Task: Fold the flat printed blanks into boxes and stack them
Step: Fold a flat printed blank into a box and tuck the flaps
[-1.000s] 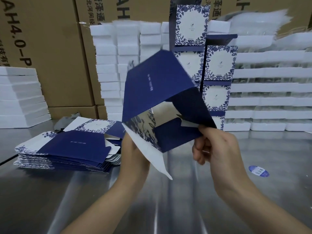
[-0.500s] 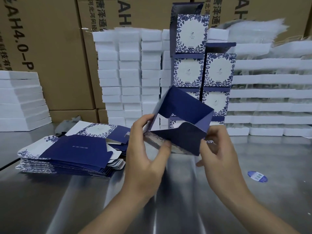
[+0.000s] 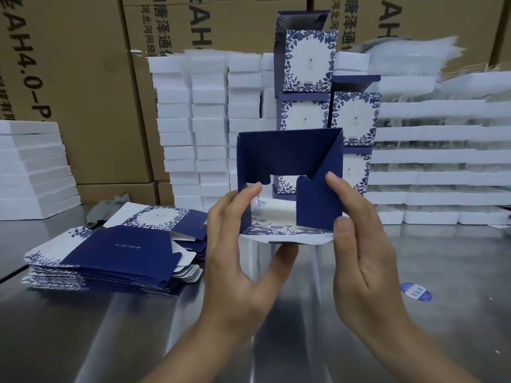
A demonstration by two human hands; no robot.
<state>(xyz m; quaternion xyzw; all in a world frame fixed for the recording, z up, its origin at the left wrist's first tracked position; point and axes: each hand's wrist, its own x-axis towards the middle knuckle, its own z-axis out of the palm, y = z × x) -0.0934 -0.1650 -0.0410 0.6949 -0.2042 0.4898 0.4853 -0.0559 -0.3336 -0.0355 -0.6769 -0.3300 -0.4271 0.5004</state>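
I hold a half-folded navy box blank (image 3: 287, 153) in mid-air above the steel table, its open end facing me with blue flaps bent inward. My left hand (image 3: 237, 244) grips its left wall, thumb under the floral bottom panel. My right hand (image 3: 359, 244) pinches the right flap between thumb and forefinger. A pile of flat printed blanks (image 3: 110, 252) lies on the table to the left. Folded blue-and-white boxes (image 3: 309, 62) stand stacked behind the blank, partly hidden by it.
White foam blocks (image 3: 210, 120) are stacked in columns at the back, with more foam trays (image 3: 442, 161) at the right and white slabs (image 3: 30, 167) at the left. Brown cartons (image 3: 83, 78) form the back wall. A blue sticker (image 3: 416, 291) lies on the steel table (image 3: 83, 327).
The blank went from a tilted flat sleeve to a squared-up tube facing me. Both hands shifted onto its sides and the end flaps have been bent inward.
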